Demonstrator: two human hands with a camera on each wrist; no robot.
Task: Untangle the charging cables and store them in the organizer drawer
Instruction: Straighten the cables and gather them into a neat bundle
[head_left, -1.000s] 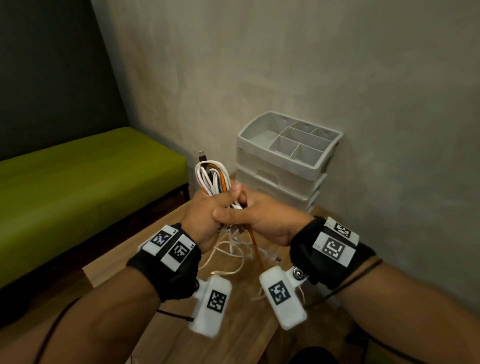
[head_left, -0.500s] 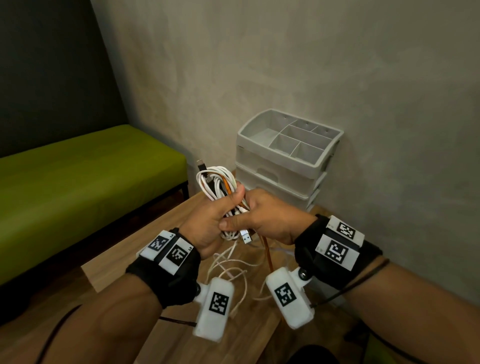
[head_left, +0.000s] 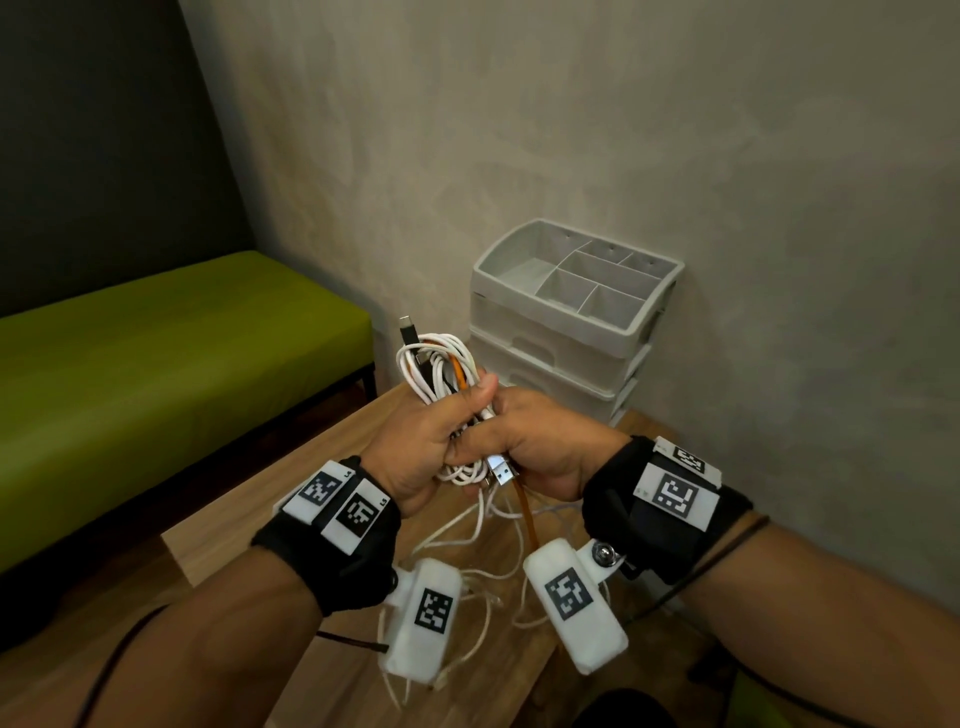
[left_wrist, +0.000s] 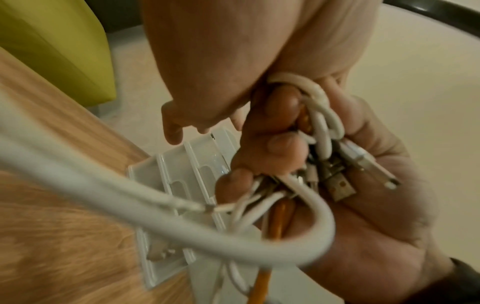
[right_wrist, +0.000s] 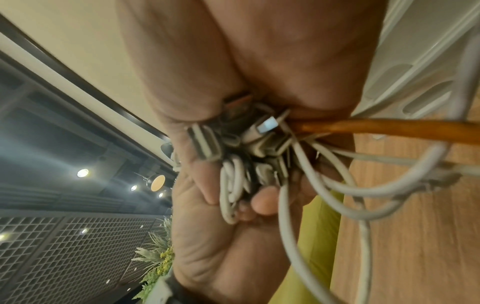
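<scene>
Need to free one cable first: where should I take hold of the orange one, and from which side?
Pinch the orange cable just below the fists, coming from underneath: it hangs there as one bare strand. Above, it is buried among white loops in the left hand.

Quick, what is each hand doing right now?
Left hand: fingers curled, gripping the cable bundle.
Right hand: fingers curled, also gripping the same bundle of cables.

A bundle of white and orange charging cables (head_left: 441, 369) was held above the light wooden table (head_left: 322, 473), between the left hand (head_left: 415, 441) and the right hand (head_left: 535, 441). The grey 3-drawer plastic organizer (head_left: 566, 332) was set behind them against the wall; the green cushioned bench (head_left: 171, 353) was placed left.
</scene>
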